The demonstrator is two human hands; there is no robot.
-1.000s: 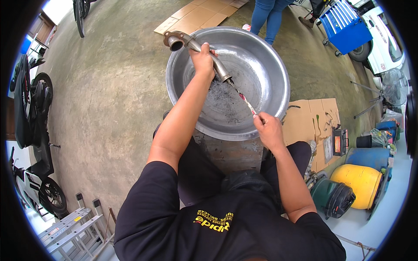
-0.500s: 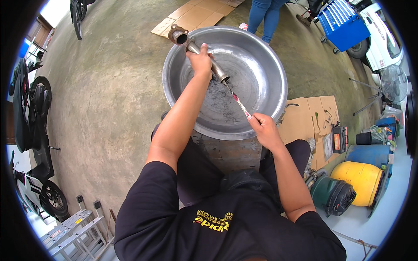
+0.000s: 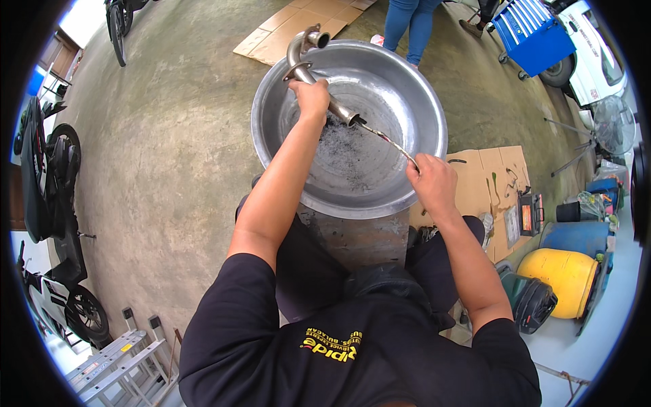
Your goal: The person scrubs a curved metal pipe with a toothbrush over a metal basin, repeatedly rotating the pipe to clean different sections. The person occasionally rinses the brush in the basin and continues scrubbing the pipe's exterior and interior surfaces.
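Observation:
A bent metal pipe (image 3: 342,110) with flanges, like an exhaust pipe, slants over a large round metal basin (image 3: 426,172). My left hand (image 3: 310,98) is wrapped round its middle, just below a flange. Its curved far end rises past the basin's rim, and the open near end points toward my right hand (image 3: 434,182). That hand is closed on one end of a thin rod with white and reddish markings (image 3: 390,141). The rod's dark other end meets the pipe's mouth; I cannot tell how deep it reaches. Black debris (image 3: 349,152) lies scattered on the basin's bottom.
The basin rests on a worn low stand (image 3: 352,237) before my knees. Cardboard (image 3: 475,183) on the right bears a battery-like box (image 3: 530,214). Beyond are a yellow drum (image 3: 559,281), a blue tool cart (image 3: 532,37) and a person's legs (image 3: 410,27). Motorcycles and a ladder (image 3: 122,359) are left.
The pipe has turned in my left hand, so its curved end now bends over to the right. My right hand has moved right and slightly away from me with the rod.

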